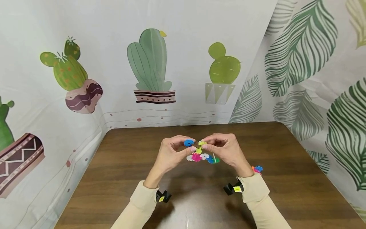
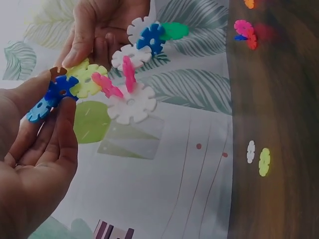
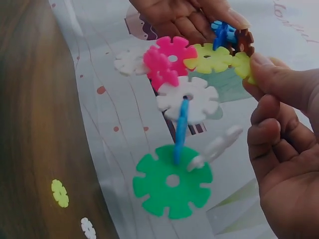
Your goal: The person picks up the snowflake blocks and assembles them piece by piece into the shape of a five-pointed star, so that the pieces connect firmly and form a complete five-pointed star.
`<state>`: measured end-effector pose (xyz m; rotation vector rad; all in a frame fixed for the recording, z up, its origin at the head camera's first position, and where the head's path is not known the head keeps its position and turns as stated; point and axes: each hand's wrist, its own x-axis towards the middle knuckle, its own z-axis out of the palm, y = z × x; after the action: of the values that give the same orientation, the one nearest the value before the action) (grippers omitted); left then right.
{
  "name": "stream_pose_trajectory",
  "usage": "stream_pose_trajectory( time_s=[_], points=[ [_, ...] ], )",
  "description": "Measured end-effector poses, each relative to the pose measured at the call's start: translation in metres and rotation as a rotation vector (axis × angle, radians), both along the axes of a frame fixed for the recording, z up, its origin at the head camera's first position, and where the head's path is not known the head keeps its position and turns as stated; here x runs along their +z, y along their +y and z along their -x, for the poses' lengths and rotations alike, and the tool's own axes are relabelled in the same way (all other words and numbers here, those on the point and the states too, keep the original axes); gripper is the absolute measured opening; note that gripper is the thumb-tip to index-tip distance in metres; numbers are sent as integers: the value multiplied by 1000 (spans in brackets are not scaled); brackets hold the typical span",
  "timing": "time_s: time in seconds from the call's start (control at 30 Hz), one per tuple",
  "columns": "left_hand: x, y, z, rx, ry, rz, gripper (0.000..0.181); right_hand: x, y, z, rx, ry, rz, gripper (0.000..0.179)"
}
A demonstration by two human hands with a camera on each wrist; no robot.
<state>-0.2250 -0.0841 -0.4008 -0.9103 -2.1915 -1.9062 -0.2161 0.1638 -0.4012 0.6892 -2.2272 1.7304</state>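
My left hand [image 1: 171, 152] pinches blue snowflake discs [image 2: 62, 88] and a brown one [image 2: 58, 73] between thumb and fingers. Opposite it, my right hand [image 1: 225, 147] pinches a yellow disc [image 3: 242, 67] by thumb and fingertip. The notched discs slot together into one chain held up between both hands. From a second yellow disc [image 3: 207, 58] it runs through pink discs [image 3: 174, 55] and white discs [image 3: 188, 99] to a blue disc [image 3: 181, 132] and a green disc [image 3: 172, 203] hanging lowest. Fingertips hide part of the pinched discs.
A loose yellow disc [image 2: 264, 162] and a loose white disc [image 2: 250, 152] lie on the brown wooden table [image 1: 114, 178]. Joined pink, red and blue pieces [image 1: 258, 169] rest beyond the right wrist. A cloth printed with cacti [image 1: 152, 63] and leaves hangs behind the table.
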Motion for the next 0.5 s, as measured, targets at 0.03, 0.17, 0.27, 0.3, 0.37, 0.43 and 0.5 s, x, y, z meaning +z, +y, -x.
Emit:
stream_pose_trajectory(
  time_s=[0.03, 0.17, 0.27, 0.3, 0.37, 0.43, 0.5],
  points=[
    [1, -1, 0, 1, -12, -5, 23, 1, 0, 0, 1, -8, -1, 18],
    [3, -4, 1, 14, -47, -26, 24, 2, 0, 0, 5, -36, -8, 26],
    [3, -6, 2, 21, -55, -32, 25, 2, 1, 0, -5, -44, -13, 27],
    [2, -6, 2, 22, -50, -28, 24, 2, 2, 0, -9, -43, -11, 26],
    [2, -6, 2, 24, -36, -7, 24, 2, 3, 0, -17, -35, -11, 25],
    [1, -6, 2, 23, -18, 27, 24, 2, 4, 0, -20, -18, -11, 25],
    [2, -6, 2, 26, 1, 59, 24, 2, 4, 0, -19, -3, -12, 26]
  ],
)
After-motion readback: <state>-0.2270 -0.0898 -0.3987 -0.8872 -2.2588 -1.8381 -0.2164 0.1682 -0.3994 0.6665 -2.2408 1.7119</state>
